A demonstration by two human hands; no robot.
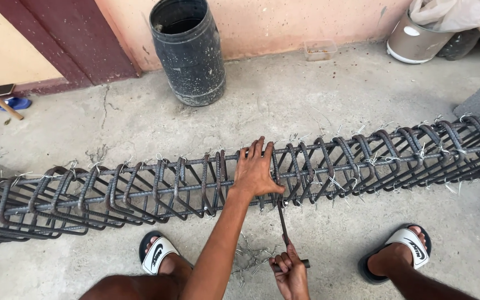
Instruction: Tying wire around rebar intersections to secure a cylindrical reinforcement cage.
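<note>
Head view. I squat on the concrete floor [318,105] with a long rebar cage [140,191] lying across in front of me, running from the left edge to the right edge of the frame. My left hand [256,169] lies flat on top of the cage near its middle, fingers together and extended over the upper bar, thumb out toward the right; it presses down and grips nothing. My right hand [291,272] is low, between my feet, curled tight around the handle of a tie-wire hook [282,219]. The hook's shaft runs up from my fist to the near lower bar, its tip at a stirrup joint just below my left thumb.

Progress, judged from the cage: twisted ends of tie wire [373,161] stick out at many joints on both sides of my hands, so a good part of the tying looks done. I cannot tell which joints are untied; the far side is hidden. Wire scraps [251,258] lie on the floor by my right hand.

Surroundings: sandals [156,255] on both feet. A black plastic barrel [189,50] stands by the wall beyond the cage, a grey bucket [415,40] at upper right.
</note>
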